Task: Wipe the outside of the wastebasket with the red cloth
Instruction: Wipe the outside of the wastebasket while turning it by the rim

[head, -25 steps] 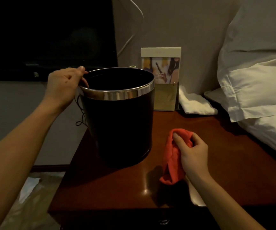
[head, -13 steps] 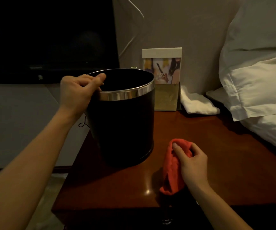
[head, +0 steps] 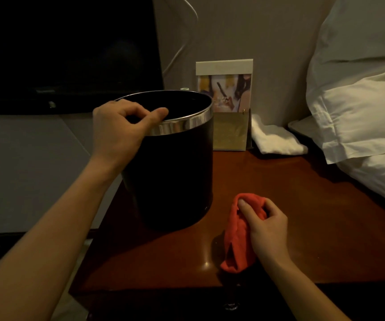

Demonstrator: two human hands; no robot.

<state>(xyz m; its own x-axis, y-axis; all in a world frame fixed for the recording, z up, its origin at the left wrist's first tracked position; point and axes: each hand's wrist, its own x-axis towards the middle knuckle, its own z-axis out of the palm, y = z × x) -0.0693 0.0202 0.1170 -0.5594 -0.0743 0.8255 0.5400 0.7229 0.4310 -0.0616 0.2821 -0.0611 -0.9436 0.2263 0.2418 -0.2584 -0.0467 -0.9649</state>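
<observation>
Bedside scene, head view. The dark wastebasket (head: 175, 172) stands upright on the left part of the wooden counter (head: 302, 205), its polished metal rim (head: 186, 123) facing up. The left hand (head: 122, 128) has travelled along that rim from the far-left edge toward the near side over the last second; its fingers now curl over the rim with the thumb on the metal band, pinching the rim. The right hand (head: 268, 230) lies on the counter just right of the wastebasket's base, fingers and thumb closed round the bunched red cloth (head: 237, 237), which trails toward the near counter edge; this hand and cloth have barely moved. The cloth is near the wastebasket wall but not touching it.

Interpretation: the new left-hand hold appears to steady the wastebasket, perhaps to turn it. Wiping seems not yet begun; the cloth must next meet the outer wall.

Behind stand a photo card (head: 225, 89), a folded white towel (head: 277, 137) and a pillow (head: 360, 100).
</observation>
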